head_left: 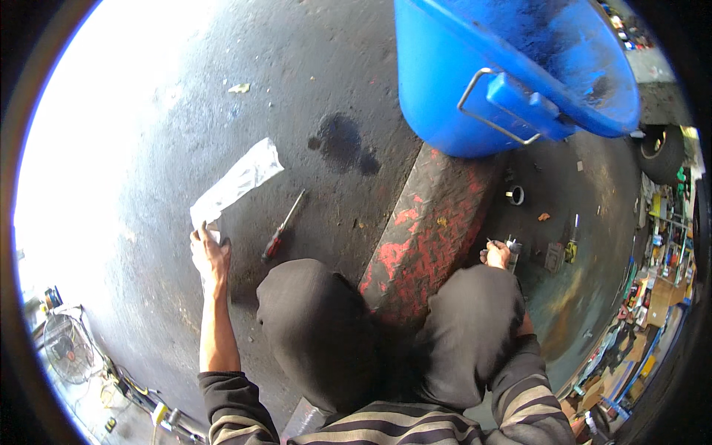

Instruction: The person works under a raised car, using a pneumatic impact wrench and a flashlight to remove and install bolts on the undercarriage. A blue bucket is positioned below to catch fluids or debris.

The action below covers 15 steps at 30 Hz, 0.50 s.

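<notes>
My left hand (212,258) is closed on one end of a clear plastic bag (245,174), which stretches away flat and crumpled over the dark floor. A screwdriver (274,241) with a red and black handle lies just right of that hand, its shaft pointing away from me. Beyond my right knee, my right hand (495,255) has its fingers pinched together, with a small dark tip showing at them. What they hold is too small to name. Close beside those fingers is a small grey cylindrical thing (514,247), partly hidden.
Between my knees runs a worn red-and-black beam (415,237), with a large blue tub (445,81) at its far end. A ring-shaped part (515,195) and a yellow-handled tool (571,251) lie right. A fan (68,347) stands lower left; clutter (653,311) lines the right.
</notes>
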{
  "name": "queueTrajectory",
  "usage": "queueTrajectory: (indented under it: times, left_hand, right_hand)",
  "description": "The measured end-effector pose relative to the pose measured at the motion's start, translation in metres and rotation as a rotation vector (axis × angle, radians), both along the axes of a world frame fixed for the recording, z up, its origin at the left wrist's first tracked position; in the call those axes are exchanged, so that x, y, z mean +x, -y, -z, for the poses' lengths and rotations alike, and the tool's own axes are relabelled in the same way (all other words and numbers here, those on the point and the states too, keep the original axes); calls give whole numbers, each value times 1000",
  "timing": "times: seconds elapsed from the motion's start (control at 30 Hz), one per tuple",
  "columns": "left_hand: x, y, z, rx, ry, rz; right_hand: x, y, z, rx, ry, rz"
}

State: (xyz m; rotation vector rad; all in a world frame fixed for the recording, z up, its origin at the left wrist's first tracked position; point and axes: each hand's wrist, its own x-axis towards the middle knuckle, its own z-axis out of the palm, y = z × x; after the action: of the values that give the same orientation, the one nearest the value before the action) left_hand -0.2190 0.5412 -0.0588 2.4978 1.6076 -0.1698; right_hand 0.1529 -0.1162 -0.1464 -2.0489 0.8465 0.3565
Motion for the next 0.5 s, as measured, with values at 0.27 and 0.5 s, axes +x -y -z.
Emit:
queueTrajectory:
  times: [0.27,0.5]
  left_hand:
    - [190,8,-162,263,948,519]
    - [356,62,-433,376,1938,864]
  right_hand:
    - [12,-79,-218,28,421,-427]
    - [-74,-158,-567,-844,1441,-994]
